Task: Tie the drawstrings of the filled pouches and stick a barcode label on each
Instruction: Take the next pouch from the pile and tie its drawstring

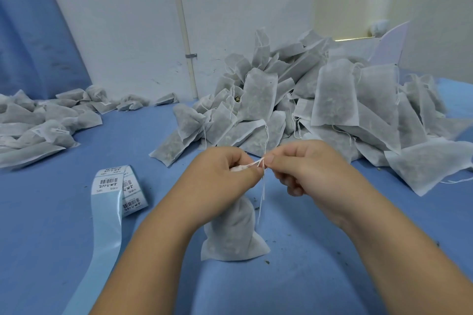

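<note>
From the head view, we see a white, thin-fabric pouch (pixel 234 235) standing upright on the blue tabletop (pixel 51 238), front and centre between the forearms. Dark, crumbly filling shows through its cloth. The left hand (pixel 225 169) grips its gathered neck. The right hand (pixel 302 163) pinches the white drawstring (pixel 258 162) between thumb and forefinger, and a loose end hangs beside the pouch. Behind is a heap of filled pouches (pixel 332 100) with slack strings, and at far left a lower spread of pouches (pixel 51 120). A barcode label roll (pixel 120 186) lies left of the hands.
</note>
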A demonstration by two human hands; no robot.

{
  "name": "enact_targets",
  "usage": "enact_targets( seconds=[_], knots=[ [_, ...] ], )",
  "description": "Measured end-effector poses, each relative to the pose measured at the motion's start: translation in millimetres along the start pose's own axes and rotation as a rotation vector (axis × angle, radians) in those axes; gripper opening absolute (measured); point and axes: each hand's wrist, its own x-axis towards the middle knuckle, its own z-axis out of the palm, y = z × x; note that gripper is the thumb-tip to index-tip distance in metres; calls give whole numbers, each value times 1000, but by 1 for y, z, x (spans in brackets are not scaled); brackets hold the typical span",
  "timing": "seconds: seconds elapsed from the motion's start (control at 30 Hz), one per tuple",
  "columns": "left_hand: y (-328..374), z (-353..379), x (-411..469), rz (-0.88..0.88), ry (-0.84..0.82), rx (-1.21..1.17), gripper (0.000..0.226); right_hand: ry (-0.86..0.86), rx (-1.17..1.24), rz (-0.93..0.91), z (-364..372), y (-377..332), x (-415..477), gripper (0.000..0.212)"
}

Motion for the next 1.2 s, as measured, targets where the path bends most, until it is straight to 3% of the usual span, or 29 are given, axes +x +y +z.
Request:
enact_targets(
  seconds=[0.27, 0.6, 0.97, 1.2],
  knots=[
    [0, 3, 1, 56, 38, 67, 27, -125, 249, 170, -4, -2, 1, 27],
    [-3, 2, 3, 73, 35, 36, 18, -214, 181, 142, -3, -3, 0, 22],
    [-3, 0, 3, 47, -4, -60, 19, 81, -61, -190, 3, -4, -3, 5],
    [-6, -2, 5, -1, -18, -161, 18, 174, -143, -298, 4, -1, -2, 15]
  ],
)
